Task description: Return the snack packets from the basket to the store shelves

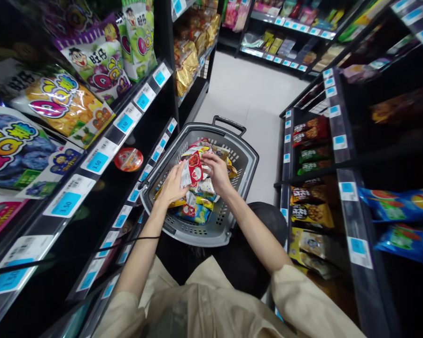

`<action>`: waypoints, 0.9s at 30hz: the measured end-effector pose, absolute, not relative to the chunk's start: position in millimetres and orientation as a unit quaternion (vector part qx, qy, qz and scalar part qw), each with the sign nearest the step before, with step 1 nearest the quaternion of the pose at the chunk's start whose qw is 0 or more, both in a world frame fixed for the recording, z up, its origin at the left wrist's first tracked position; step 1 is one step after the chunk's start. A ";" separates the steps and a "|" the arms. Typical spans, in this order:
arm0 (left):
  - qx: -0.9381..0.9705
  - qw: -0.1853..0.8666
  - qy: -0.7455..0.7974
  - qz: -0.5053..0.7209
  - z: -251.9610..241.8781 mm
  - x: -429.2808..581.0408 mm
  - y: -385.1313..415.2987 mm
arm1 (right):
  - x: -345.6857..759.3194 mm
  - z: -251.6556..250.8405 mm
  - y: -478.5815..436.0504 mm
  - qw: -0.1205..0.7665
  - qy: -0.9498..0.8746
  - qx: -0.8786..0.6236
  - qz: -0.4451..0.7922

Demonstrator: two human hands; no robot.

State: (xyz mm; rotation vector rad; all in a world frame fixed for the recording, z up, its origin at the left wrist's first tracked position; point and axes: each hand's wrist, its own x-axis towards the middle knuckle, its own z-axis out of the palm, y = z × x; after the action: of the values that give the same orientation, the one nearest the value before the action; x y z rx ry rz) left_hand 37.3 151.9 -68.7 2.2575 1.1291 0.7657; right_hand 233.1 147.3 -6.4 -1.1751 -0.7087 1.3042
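A grey plastic shopping basket [245, 162] stands on the aisle floor in front of me, filled with several snack packets [197, 211]. Both my hands reach into it. My left hand [172, 185] and my right hand [216, 171] are closed together on a small red and white snack packet [193, 170], held just above the pile. The left fingers grip its left edge, the right fingers its top right edge.
Dark shelves line both sides of the narrow aisle. Large candy bags [98, 63] and blue price tags [97, 161] fill the left shelves; a round red cup [128, 159] sits lower. Snack packs [312, 213] fill the right shelves. White floor [254, 94] runs ahead.
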 end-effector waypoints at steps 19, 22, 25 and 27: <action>0.743 0.352 0.439 0.362 -77.7 33.1 153.2 | 226.0 -18.3 147.3 0.568 -0.390 -0.592 0.418; 0.794 0.318 0.404 0.324 -77.9 30.9 153.6 | 224.8 -19.6 146.8 0.560 -0.386 -0.590 0.435; 0.817 0.286 0.390 0.313 -73.1 30.4 153.3 | 221.8 -20.7 144.4 0.563 -0.393 -0.568 0.455; 0.819 0.284 0.395 0.305 -70.3 30.7 153.3 | 219.8 -21.5 143.0 0.565 -0.389 -0.553 0.473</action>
State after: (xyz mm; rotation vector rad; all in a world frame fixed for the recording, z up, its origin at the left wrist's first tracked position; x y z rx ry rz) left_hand 30.7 153.3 -70.3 2.1914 1.0576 0.8169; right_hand 219.8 143.0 -21.5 -1.3007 -0.9152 1.1119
